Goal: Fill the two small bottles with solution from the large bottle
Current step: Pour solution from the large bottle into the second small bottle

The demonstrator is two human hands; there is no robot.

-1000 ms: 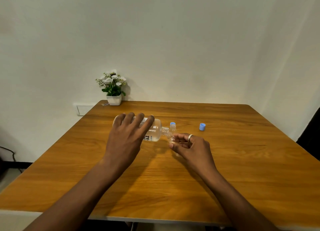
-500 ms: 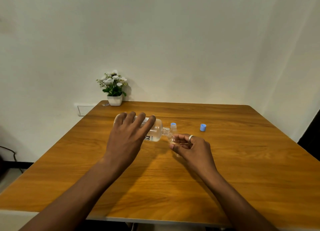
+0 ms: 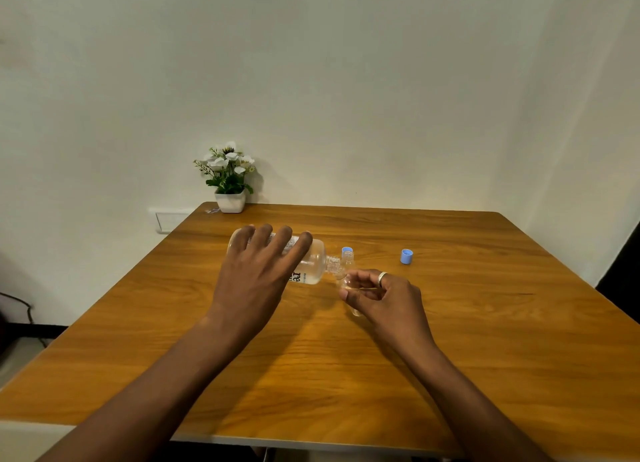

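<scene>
My left hand (image 3: 258, 271) grips the large clear bottle (image 3: 313, 266), tipped on its side with its open neck pointing right. My right hand (image 3: 382, 297) holds a small clear bottle (image 3: 349, 285) upright, its mouth right under the large bottle's neck. Fingers hide most of the small bottle. A second small bottle with a blue cap (image 3: 347, 255) stands just behind the two necks. A loose blue cap (image 3: 406, 256) lies on the table to the right.
The wooden table (image 3: 485, 357) runs to a white wall. A white pot of flowers (image 3: 228, 181) stands at the back left corner. A wall socket (image 3: 169, 219) sits left of the table.
Both hands and the bottles hold almost the same pose; only the view shifts slightly.
</scene>
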